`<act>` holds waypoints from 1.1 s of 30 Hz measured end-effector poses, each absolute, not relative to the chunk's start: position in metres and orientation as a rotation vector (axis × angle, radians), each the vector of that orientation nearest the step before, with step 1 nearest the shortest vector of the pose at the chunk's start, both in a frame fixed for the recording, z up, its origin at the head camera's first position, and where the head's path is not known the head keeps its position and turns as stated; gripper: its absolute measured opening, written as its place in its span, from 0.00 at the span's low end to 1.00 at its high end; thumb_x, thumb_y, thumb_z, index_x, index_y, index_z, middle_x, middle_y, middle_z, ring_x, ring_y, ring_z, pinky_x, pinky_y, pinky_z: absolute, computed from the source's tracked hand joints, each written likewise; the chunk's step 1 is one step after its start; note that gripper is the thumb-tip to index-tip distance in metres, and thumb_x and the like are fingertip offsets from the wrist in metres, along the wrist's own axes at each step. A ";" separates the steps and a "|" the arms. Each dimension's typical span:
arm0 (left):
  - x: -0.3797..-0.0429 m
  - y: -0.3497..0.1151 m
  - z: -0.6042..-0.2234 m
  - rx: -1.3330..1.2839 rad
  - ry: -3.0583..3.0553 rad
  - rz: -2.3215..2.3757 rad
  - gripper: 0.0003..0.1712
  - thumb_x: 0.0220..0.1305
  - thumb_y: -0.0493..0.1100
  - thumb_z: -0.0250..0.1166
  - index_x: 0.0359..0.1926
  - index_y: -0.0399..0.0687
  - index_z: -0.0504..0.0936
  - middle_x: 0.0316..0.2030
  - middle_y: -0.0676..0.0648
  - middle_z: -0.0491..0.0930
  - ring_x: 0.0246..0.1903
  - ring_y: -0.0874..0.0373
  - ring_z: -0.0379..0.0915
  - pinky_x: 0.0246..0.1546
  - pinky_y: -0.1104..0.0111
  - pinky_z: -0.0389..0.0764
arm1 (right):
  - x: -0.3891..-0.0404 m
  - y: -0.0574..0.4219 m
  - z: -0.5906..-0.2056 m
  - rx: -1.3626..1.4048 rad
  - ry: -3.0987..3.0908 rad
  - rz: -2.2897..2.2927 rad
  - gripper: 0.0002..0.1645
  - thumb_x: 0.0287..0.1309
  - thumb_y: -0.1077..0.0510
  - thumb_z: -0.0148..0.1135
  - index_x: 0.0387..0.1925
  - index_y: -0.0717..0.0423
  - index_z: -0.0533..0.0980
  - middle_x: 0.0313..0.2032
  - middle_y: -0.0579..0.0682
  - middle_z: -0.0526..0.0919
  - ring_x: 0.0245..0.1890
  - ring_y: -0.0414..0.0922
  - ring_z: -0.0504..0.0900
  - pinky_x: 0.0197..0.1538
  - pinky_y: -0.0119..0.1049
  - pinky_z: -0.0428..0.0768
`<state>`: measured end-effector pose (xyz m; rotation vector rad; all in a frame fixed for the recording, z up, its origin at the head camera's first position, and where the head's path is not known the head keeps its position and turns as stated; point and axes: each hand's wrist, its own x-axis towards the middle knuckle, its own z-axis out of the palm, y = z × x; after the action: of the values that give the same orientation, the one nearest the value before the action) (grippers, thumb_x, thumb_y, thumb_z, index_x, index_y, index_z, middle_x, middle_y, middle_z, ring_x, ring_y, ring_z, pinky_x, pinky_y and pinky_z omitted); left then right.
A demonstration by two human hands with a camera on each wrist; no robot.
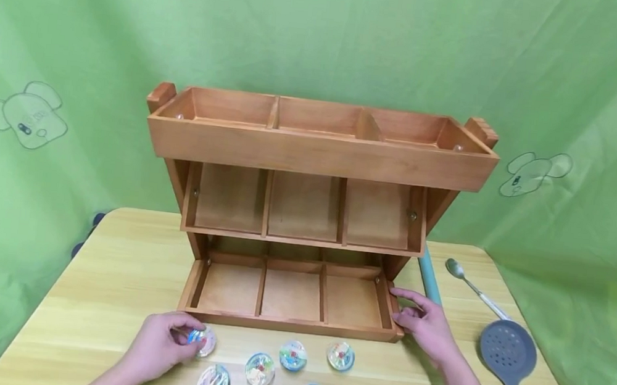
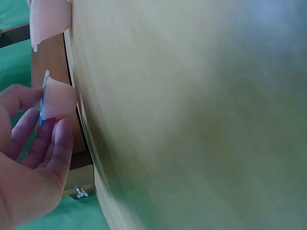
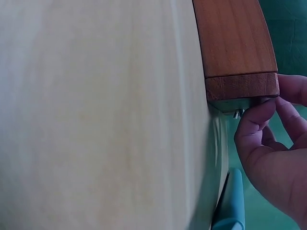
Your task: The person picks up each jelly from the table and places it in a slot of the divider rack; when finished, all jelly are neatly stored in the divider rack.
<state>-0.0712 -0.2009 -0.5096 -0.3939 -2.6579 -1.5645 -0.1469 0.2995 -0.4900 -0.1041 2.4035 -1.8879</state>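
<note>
My left hand (image 1: 161,344) pinches a small jelly cup (image 1: 207,342) on the table, just in front of the rack's left end. In the left wrist view the thumb and fingers hold the pale pink cup (image 2: 61,99) around its blue-edged lid. Several more cups with printed film lids stand nearby, among them one jelly cup (image 1: 213,383) closest to me on the left. A three-tier wooden rack (image 1: 320,156) stands behind them. My right hand (image 1: 429,329) grips the right side of its bottom tray, with thumb and forefinger at the wooden corner (image 3: 242,86).
On the right of the table lie a grey slotted skimmer (image 1: 506,351), a metal spoon (image 1: 469,283) and a teal tube (image 1: 430,277) beside the rack. Green cloth (image 1: 324,33) hangs behind and along both sides of the wooden table (image 1: 111,273).
</note>
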 end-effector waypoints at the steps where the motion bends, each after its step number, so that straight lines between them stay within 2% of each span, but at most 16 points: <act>1: -0.071 -0.201 -0.510 -0.429 -2.657 -1.518 0.16 0.45 0.34 0.80 0.38 0.44 0.88 0.32 0.53 0.83 0.25 0.64 0.76 0.25 0.70 0.81 | -0.147 0.299 -0.490 -0.111 2.401 -1.890 0.31 0.55 0.77 0.61 0.62 0.72 0.70 0.21 0.54 0.72 0.24 0.44 0.77 0.30 0.35 0.82; 4: -0.072 -0.200 -0.510 -0.511 -2.671 -1.481 0.20 0.43 0.34 0.81 0.42 0.41 0.87 0.40 0.51 0.84 0.29 0.63 0.77 0.28 0.70 0.82 | -0.149 0.299 -0.490 -0.121 2.397 -1.894 0.31 0.56 0.77 0.62 0.62 0.72 0.70 0.21 0.56 0.73 0.24 0.45 0.78 0.30 0.36 0.82; 7: -0.073 -0.200 -0.510 -0.522 -2.693 -1.506 0.24 0.41 0.35 0.82 0.44 0.40 0.87 0.42 0.50 0.83 0.31 0.62 0.78 0.31 0.69 0.83 | -0.149 0.300 -0.490 -0.120 2.391 -1.896 0.32 0.56 0.76 0.63 0.63 0.72 0.69 0.21 0.56 0.74 0.23 0.45 0.78 0.29 0.36 0.82; 14: -0.073 -0.199 -0.511 -0.516 -2.710 -1.452 0.23 0.40 0.37 0.83 0.42 0.42 0.87 0.40 0.54 0.83 0.30 0.63 0.76 0.29 0.69 0.82 | -0.149 0.301 -0.492 -0.114 2.391 -1.892 0.33 0.54 0.76 0.64 0.63 0.71 0.70 0.20 0.53 0.72 0.22 0.44 0.76 0.27 0.36 0.81; 19: -0.075 -0.200 -0.505 -0.645 -2.716 -1.492 0.22 0.40 0.36 0.82 0.41 0.45 0.87 0.38 0.56 0.82 0.30 0.63 0.75 0.30 0.69 0.81 | -0.150 0.302 -0.493 -0.115 2.406 -1.871 0.33 0.53 0.75 0.65 0.63 0.70 0.71 0.21 0.54 0.73 0.22 0.44 0.76 0.27 0.36 0.81; 21: -0.076 -0.200 -0.501 -0.690 -2.693 -1.666 0.22 0.43 0.36 0.81 0.43 0.42 0.86 0.38 0.52 0.82 0.32 0.61 0.77 0.32 0.68 0.82 | -0.150 0.302 -0.494 -0.113 2.410 -1.862 0.33 0.53 0.75 0.65 0.63 0.69 0.71 0.22 0.56 0.74 0.23 0.44 0.77 0.27 0.36 0.81; 24: -0.078 -0.196 -0.496 -0.702 -2.538 -2.011 0.23 0.49 0.33 0.77 0.48 0.33 0.82 0.42 0.40 0.82 0.35 0.55 0.82 0.36 0.65 0.84 | -0.150 0.302 -0.493 -0.112 2.423 -1.844 0.33 0.54 0.74 0.65 0.63 0.68 0.71 0.24 0.58 0.76 0.22 0.45 0.77 0.26 0.35 0.80; 27: -0.085 -0.188 -0.492 -0.656 -2.353 -2.167 0.24 0.51 0.29 0.75 0.50 0.27 0.79 0.45 0.31 0.79 0.39 0.50 0.83 0.40 0.62 0.84 | -0.149 0.302 -0.492 -0.114 2.433 -1.842 0.33 0.53 0.74 0.66 0.63 0.69 0.71 0.24 0.60 0.77 0.22 0.45 0.77 0.25 0.35 0.79; 29: -0.091 -0.181 -0.489 -0.596 -2.297 -2.154 0.25 0.50 0.27 0.75 0.50 0.26 0.78 0.46 0.30 0.78 0.39 0.50 0.83 0.42 0.62 0.83 | -0.149 0.302 -0.492 -0.115 2.431 -1.846 0.33 0.54 0.75 0.65 0.63 0.70 0.71 0.24 0.61 0.77 0.22 0.45 0.77 0.25 0.35 0.79; 33: -0.106 -0.170 -0.483 -0.332 -2.310 -2.097 0.26 0.46 0.25 0.76 0.49 0.29 0.80 0.45 0.33 0.79 0.39 0.49 0.83 0.42 0.64 0.83 | -0.150 0.302 -0.492 -0.115 2.417 -1.859 0.33 0.54 0.75 0.65 0.63 0.71 0.70 0.24 0.62 0.77 0.23 0.46 0.78 0.26 0.36 0.80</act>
<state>-0.1057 -0.1700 -0.4833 -0.3324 -2.3100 -2.0974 -0.1495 0.3018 -0.4916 -0.1150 2.4169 -1.8591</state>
